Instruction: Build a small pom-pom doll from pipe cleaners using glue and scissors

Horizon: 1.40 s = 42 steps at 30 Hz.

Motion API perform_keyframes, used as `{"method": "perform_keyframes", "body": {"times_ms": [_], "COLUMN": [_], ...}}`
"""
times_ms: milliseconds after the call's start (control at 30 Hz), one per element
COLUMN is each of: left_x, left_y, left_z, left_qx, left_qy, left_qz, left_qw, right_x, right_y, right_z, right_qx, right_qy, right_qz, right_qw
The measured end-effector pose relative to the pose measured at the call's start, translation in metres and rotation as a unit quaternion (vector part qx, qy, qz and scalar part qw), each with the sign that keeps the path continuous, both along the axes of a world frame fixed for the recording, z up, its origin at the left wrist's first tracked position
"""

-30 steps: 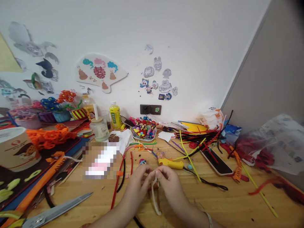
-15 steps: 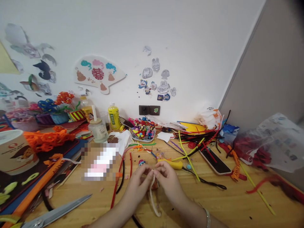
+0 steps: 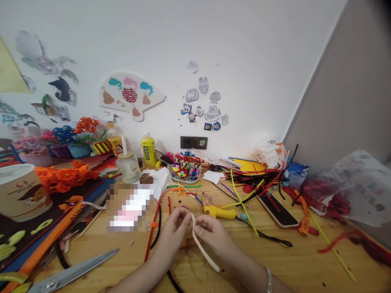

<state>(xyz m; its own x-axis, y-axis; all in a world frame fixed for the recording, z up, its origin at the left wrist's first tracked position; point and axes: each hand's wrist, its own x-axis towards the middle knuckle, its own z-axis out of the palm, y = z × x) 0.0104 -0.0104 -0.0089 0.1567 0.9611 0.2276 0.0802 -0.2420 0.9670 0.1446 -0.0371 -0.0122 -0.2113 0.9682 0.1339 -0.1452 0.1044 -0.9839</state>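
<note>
Between the 2 bare hands, at the near middle of the wooden tabletop (image 3: 269, 268), is a slender, slightly curved strip of fuzzy off-white material (image 3: 203, 248). Its long axis slants from a far, left end to a near, right end, bending a little near the top. The left hand (image 3: 173, 231) pinches the far end between thumb and fingers. The right hand (image 3: 213, 235) lies just to the right of the strip's upper part, fingers curled with their tips at its edge; whether they press on it I cannot tell. The near end is loose, closer to the right wrist than to the left, so that length is on the right hand's side. Far of the right hand is a yellow plastic glue gun (image 3: 221, 212); left of the left hand, 1 long red fuzzy stem (image 3: 152, 232) borders the space. Scissors with grey metal blades (image 3: 82, 264) lie well apart at near left. Right of the right forearm, wood grain stretches to 1 straight yellow-green stem (image 3: 334, 249), giving sideways room.
</note>
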Motion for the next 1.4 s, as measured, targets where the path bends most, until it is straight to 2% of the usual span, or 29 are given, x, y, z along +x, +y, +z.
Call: {"method": "perform_keyframes", "body": {"times_ms": [67,167,267,333,367,433,500,567,667,733,767,900,1000,1067,1100,1167,1267,1333,1400], "left_x": [0.0,0.001,0.002,0.003,0.003,0.002,0.0,-0.002,-0.002,-0.001,0.0,0.003,0.005,0.005,0.005,0.005,0.005,0.005,0.005], "left_y": [-0.001,-0.004,-0.006,-0.007,-0.007,-0.007,-0.008,-0.009,-0.01,-0.01,-0.01,-0.011,-0.013,-0.013,-0.012,-0.01,-0.007,-0.008,-0.008], "left_z": [0.0,0.001,0.002,0.002,0.002,0.003,0.004,0.007,0.01,0.01,0.01,0.008,0.007,0.006,0.005,0.004,0.004,0.005,0.007], "left_qx": [0.014,0.026,0.033,0.035,0.036,0.039,0.054,0.076,0.091,0.087,0.083,0.069,0.061,0.029,0.004,-0.055,-0.138,-0.185,-0.222], "left_qy": [0.04,0.101,0.132,0.135,0.135,0.136,0.144,0.158,0.174,0.17,0.164,0.134,0.093,0.043,0.012,-0.054,-0.15,-0.207,-0.253], "left_qz": [0.009,0.018,-0.005,-0.03,-0.04,-0.053,-0.052,-0.044,-0.038,-0.034,-0.031,-0.024,-0.012,-0.012,-0.018,-0.036,-0.065,-0.084,-0.107], "left_qw": [0.999,0.994,0.991,0.99,0.989,0.989,0.987,0.984,0.98,0.981,0.983,0.988,0.994,0.999,1.0,0.996,0.977,0.957,0.936], "right_x": [0.001,0.003,0.007,0.011,0.013,0.018,0.021,0.022,0.021,0.02,0.02,0.018,0.014,0.011,0.01,0.009,0.01,0.012,0.014], "right_y": [0.0,0.001,0.002,0.003,0.003,0.002,0.001,-0.001,-0.002,-0.001,-0.001,-0.001,-0.004,-0.006,-0.007,-0.006,-0.003,0.0,0.0], "right_z": [0.001,-0.001,-0.006,-0.007,-0.006,-0.002,0.004,0.009,0.009,0.008,0.007,0.003,0.001,0.001,0.002,0.003,0.004,0.005,0.007], "right_qx": [0.004,0.046,0.091,0.135,0.173,0.271,0.356,0.408,0.467,0.489,0.491,0.457,0.429,0.396,0.369,0.298,0.169,0.086,0.028], "right_qy": [-0.001,-0.032,-0.072,-0.123,-0.172,-0.302,-0.417,-0.482,-0.514,-0.513,-0.51,-0.503,-0.487,-0.46,-0.437,-0.366,-0.2,-0.066,0.054], "right_qz": [-0.007,-0.048,-0.089,-0.116,-0.135,-0.176,-0.214,-0.249,-0.282,-0.287,-0.276,-0.207,-0.207,-0.195,-0.186,-0.166,-0.126,-0.071,0.01], "right_qw": [1.0,0.997,0.989,0.976,0.96,0.897,0.808,0.735,0.662,0.645,0.65,0.704,0.732,0.771,0.799,0.866,0.957,0.992,0.998]}}
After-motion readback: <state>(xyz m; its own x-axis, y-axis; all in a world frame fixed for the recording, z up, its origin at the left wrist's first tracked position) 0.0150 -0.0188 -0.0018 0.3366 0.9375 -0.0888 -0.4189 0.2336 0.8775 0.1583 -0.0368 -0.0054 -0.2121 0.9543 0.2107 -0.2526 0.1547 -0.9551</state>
